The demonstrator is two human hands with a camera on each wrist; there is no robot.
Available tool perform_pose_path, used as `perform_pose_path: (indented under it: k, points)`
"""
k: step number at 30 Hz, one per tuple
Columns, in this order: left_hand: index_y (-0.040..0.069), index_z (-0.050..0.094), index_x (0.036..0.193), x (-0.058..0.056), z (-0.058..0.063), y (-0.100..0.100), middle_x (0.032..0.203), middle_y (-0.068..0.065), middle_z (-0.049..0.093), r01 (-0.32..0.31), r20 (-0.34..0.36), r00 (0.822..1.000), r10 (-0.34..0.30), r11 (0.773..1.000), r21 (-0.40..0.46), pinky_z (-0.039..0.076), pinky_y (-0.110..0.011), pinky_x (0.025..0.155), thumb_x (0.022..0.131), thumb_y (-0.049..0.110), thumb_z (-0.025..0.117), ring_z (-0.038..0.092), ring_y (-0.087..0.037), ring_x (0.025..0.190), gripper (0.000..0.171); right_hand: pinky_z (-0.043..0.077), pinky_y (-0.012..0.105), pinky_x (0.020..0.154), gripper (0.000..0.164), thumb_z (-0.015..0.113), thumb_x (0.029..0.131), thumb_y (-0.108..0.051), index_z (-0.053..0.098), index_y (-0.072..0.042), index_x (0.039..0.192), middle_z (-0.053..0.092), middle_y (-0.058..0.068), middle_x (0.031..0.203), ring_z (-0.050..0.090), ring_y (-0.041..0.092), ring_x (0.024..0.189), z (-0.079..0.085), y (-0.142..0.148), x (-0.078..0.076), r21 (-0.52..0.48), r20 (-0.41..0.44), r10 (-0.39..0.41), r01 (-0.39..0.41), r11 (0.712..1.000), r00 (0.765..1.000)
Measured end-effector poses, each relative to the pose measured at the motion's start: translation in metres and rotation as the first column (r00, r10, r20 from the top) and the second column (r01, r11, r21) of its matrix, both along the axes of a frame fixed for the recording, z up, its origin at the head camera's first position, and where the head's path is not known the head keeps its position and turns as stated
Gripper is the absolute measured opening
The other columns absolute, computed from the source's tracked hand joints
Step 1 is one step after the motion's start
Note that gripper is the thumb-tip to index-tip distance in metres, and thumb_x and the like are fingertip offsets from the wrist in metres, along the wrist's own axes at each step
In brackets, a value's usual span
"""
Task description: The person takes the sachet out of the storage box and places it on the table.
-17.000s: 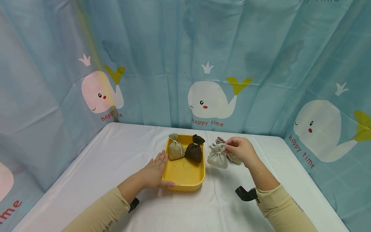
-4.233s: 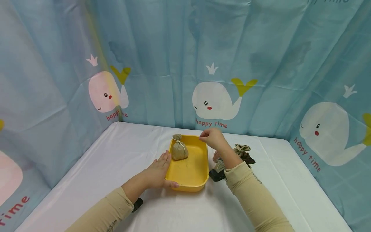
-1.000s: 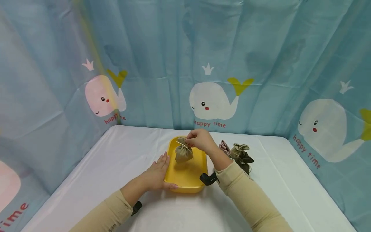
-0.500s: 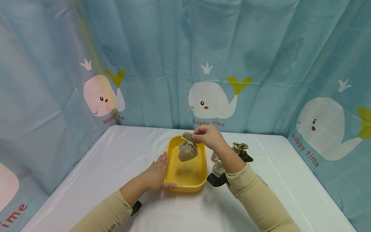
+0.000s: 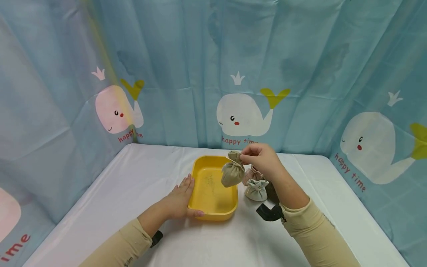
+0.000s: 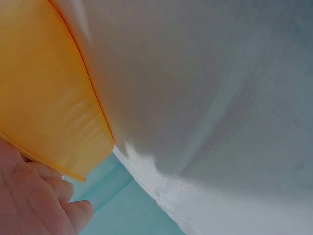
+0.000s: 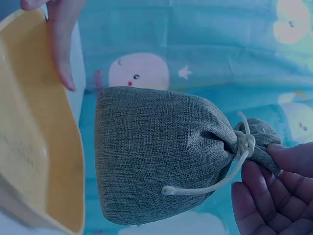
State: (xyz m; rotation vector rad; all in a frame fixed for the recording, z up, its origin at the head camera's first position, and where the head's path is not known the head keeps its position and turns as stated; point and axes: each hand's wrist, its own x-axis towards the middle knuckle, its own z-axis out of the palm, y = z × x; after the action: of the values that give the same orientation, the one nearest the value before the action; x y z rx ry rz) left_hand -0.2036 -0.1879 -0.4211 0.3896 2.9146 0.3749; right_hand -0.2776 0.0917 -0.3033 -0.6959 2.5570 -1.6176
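Observation:
My right hand (image 5: pixel 263 159) pinches the gathered neck of a khaki drawstring pouch (image 5: pixel 232 174), which hangs in the air over the right rim of a yellow plastic tray (image 5: pixel 213 204). In the right wrist view the pouch (image 7: pixel 156 152) looks grey-green, its cream cord knotted below the thumb and fingers. My left hand (image 5: pixel 180 198) rests along the tray's left side, fingers straight, thumb on the near rim. The left wrist view has that hand (image 6: pixel 34 196) against the tray's outer wall (image 6: pixel 54 98). No pouch lies in the tray.
Right of the tray, several pouches stand together: a pale grey pouch (image 5: pixel 256 190), a pinkish pouch (image 5: pixel 252 174) and a dark brown pouch (image 5: pixel 271 193) partly behind my right wrist. A white cloth (image 5: pixel 113 196) covers the table. A blue whale-print curtain (image 5: pixel 180 74) hangs behind and at the sides.
Earlier a brown pouch left the tray for the group at the right. Over the last second my right hand has carried the khaki pouch up and rightward out of the tray; my left hand stays put.

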Motion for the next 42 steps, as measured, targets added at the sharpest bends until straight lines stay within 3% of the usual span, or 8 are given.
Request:
perform_pose_path:
  k: [5, 12, 17, 23, 34, 42]
  points:
    - [0.000, 0.002, 0.146, 0.000, 0.000, 0.000, 0.152, -0.015, -0.007, 0.003, -0.006, 1.000, -0.003, 1.000, 0.007, 0.013, -0.048, 0.110, 0.062, 0.082, 0.050, 0.000, -0.027, 0.140, 0.126, 0.051, 0.031, 0.065, 0.010, 0.065, 0.084, -0.010, 0.067, 0.000, 0.086, 0.065, 0.008, 0.076, 0.061, 0.020, 0.072, 0.005, 0.023, 0.006, -0.005, -0.039, -0.010, 0.010, 1.000, 0.999]
    - [0.001, 0.003, 0.146, 0.000, 0.000, 0.001, 0.152, -0.014, -0.007, -0.004, -0.004, 1.000, 0.004, 1.000, -0.002, 0.012, -0.048, 0.110, 0.061, 0.082, 0.050, -0.001, -0.026, 0.140, 0.126, 0.052, 0.029, 0.070, 0.015, 0.064, 0.085, -0.011, 0.065, 0.004, 0.089, 0.065, 0.008, 0.080, 0.062, 0.012, 0.074, 0.007, 0.052, 0.012, 0.012, -0.066, -0.027, 0.028, 1.000, 0.997]
    - [0.000, 0.003, 0.146, 0.001, 0.001, 0.001, 0.152, -0.015, -0.006, -0.003, -0.007, 1.000, 0.003, 1.000, 0.003, 0.013, -0.049, 0.110, 0.061, 0.082, 0.050, 0.000, -0.028, 0.140, 0.126, 0.052, 0.033, 0.070, 0.017, 0.064, 0.085, -0.009, 0.065, 0.007, 0.091, 0.064, 0.008, 0.080, 0.061, 0.011, 0.072, 0.004, 0.070, 0.015, 0.006, -0.071, -0.049, 0.049, 0.999, 0.996]
    - [0.000, 0.003, 0.146, 0.001, 0.000, 0.001, 0.152, -0.015, -0.006, -0.001, -0.012, 1.000, 0.001, 1.000, 0.002, 0.012, -0.048, 0.110, 0.062, 0.082, 0.050, 0.000, -0.027, 0.140, 0.126, 0.052, 0.027, 0.069, 0.019, 0.063, 0.086, -0.009, 0.064, 0.008, 0.093, 0.065, 0.009, 0.082, 0.063, 0.010, 0.072, -0.003, 0.089, 0.021, 0.023, -0.047, -0.087, 0.089, 0.996, 0.995]
    - [0.002, 0.001, 0.146, -0.001, -0.002, 0.001, 0.152, -0.013, -0.009, -0.017, 0.006, 1.000, 0.017, 1.000, 0.000, 0.011, -0.048, 0.110, 0.060, 0.083, 0.050, -0.003, -0.025, 0.140, 0.128, 0.054, 0.032, 0.068, 0.017, 0.062, 0.086, -0.007, 0.063, 0.009, 0.092, 0.065, 0.009, 0.079, 0.064, 0.013, 0.071, -0.033, 0.108, 0.024, 0.064, 0.051, -0.113, 0.110, 0.992, 0.992]
    - [0.003, 0.000, 0.146, -0.001, -0.002, 0.001, 0.152, -0.012, -0.010, -0.016, 0.011, 1.000, 0.016, 1.000, 0.004, 0.010, -0.047, 0.110, 0.059, 0.084, 0.049, -0.003, -0.025, 0.140, 0.129, 0.053, 0.036, 0.066, 0.012, 0.063, 0.085, -0.007, 0.063, 0.004, 0.085, 0.063, 0.008, 0.074, 0.060, 0.018, 0.069, -0.074, 0.107, 0.012, 0.157, 0.165, -0.125, 0.100, 0.983, 0.978]
